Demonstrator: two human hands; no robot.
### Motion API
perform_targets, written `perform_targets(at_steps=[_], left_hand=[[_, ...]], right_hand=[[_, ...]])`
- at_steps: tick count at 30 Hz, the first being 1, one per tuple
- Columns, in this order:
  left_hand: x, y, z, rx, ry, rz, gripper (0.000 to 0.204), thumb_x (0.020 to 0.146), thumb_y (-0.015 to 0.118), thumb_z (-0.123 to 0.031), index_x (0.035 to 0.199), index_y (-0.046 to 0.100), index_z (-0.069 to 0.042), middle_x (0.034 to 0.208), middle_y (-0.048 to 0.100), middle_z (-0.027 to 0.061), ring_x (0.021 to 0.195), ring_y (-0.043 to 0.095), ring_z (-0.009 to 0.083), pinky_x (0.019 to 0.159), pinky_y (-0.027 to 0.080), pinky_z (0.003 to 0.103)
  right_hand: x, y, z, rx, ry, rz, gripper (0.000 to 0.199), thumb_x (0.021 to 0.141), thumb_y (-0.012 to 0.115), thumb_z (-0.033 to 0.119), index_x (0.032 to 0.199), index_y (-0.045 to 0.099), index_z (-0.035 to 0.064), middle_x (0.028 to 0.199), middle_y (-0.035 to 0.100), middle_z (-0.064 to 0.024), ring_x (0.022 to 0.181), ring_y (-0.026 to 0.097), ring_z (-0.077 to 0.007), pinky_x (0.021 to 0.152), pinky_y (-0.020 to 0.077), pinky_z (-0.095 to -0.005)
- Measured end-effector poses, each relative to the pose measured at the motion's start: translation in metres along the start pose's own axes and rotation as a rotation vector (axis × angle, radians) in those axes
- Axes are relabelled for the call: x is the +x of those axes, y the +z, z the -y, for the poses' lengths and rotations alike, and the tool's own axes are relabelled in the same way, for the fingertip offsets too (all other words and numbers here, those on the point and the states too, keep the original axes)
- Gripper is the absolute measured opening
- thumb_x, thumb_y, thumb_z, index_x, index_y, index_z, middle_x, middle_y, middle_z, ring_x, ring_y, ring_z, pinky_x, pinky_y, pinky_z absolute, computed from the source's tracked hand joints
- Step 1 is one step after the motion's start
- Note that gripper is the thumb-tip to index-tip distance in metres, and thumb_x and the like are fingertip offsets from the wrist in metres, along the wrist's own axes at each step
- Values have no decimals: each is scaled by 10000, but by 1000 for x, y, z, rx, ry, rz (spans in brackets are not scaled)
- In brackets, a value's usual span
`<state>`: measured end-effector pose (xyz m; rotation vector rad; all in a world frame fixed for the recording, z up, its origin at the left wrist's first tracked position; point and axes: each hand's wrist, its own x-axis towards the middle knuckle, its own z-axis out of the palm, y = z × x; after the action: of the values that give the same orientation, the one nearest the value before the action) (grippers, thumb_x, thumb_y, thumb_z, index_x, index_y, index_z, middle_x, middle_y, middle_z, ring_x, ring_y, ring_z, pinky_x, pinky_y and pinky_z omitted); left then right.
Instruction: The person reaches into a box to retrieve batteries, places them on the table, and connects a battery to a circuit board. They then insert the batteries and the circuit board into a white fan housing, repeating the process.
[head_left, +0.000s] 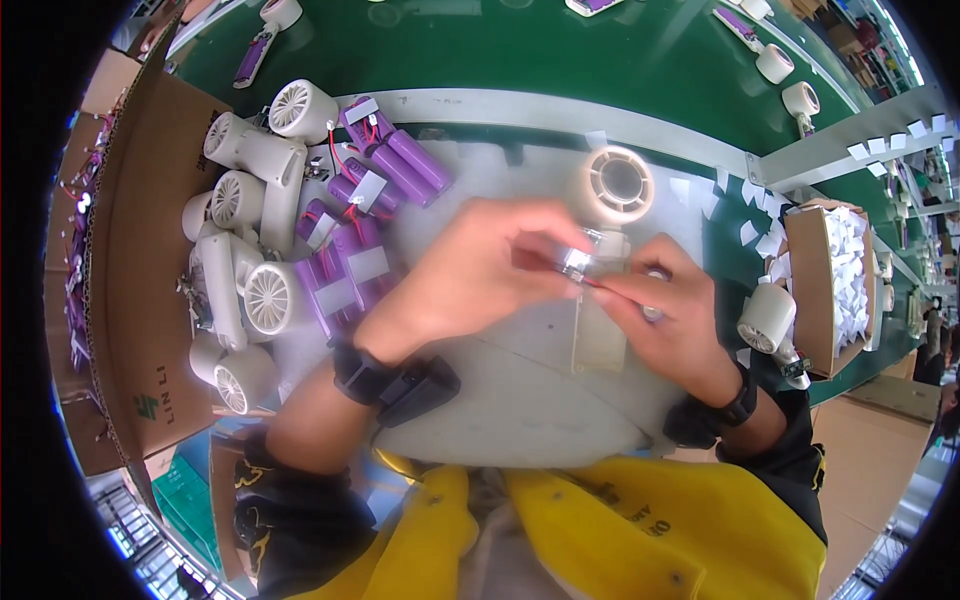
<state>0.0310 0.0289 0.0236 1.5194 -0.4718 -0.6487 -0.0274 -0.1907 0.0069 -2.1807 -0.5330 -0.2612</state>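
Over the work surface, my left hand (480, 270) pinches a small shiny part (577, 262) between thumb and fingers. Its exact kind is too blurred to tell. My right hand (668, 310) meets it from the right, fingertips closed close to that part; what they grip is mostly hidden. A short reddish strand shows between the two hands. Below and behind them lies a cream handheld fan (616, 183), its round head pointing away from me and its handle (598, 340) toward me, partly covered by my hands.
At left, several white fan bodies (270, 298) lie beside purple battery packs (405, 165) with red wires. A tall cardboard box (150, 300) stands beyond them. To the right are a box of white paper pieces (815, 290) and another fan (768, 318). A metal rail (560, 112) borders the green conveyor (480, 50).
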Motion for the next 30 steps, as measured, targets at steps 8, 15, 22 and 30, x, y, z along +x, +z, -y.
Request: perform_targets(at_steps=[8, 15, 22, 30], left_hand=[[1, 3, 5, 76, 109, -49, 328, 796, 700, 119, 1094, 684, -16, 991, 685, 43, 898, 673, 130, 824, 562, 279], [1, 11, 7, 170, 233, -75, 353, 777, 668, 102, 1105, 674, -29, 973, 695, 62, 888, 684, 158, 797, 565, 298], [0, 14, 1, 392, 332, -13, 375, 735, 699, 52, 1097, 659, -39, 944, 691, 88, 826, 696, 201, 729, 570, 308], [2, 11, 4, 373, 348, -80, 349, 747, 702, 57, 1080, 692, -48, 953, 704, 100, 810, 700, 212, 712, 572, 298]], right_hand=[[-1, -3, 1, -74, 13, 57, 183, 772, 789, 70, 953, 762, 66, 769, 489, -77, 645, 500, -200, 564, 414, -284], [-1, -1, -7, -58, -70, -22, 212, 779, 775, 75, 948, 658, 23, 819, 543, -73, 582, 542, -183, 478, 443, -303], [5, 1, 3, -66, -116, -100, 367, 739, 807, 80, 1043, 607, 36, 955, 601, -113, 707, 634, -232, 571, 533, -308], [4, -1, -1, -94, -107, -90, 410, 694, 847, 70, 1034, 619, 42, 965, 626, -120, 750, 659, -243, 628, 551, -308]])
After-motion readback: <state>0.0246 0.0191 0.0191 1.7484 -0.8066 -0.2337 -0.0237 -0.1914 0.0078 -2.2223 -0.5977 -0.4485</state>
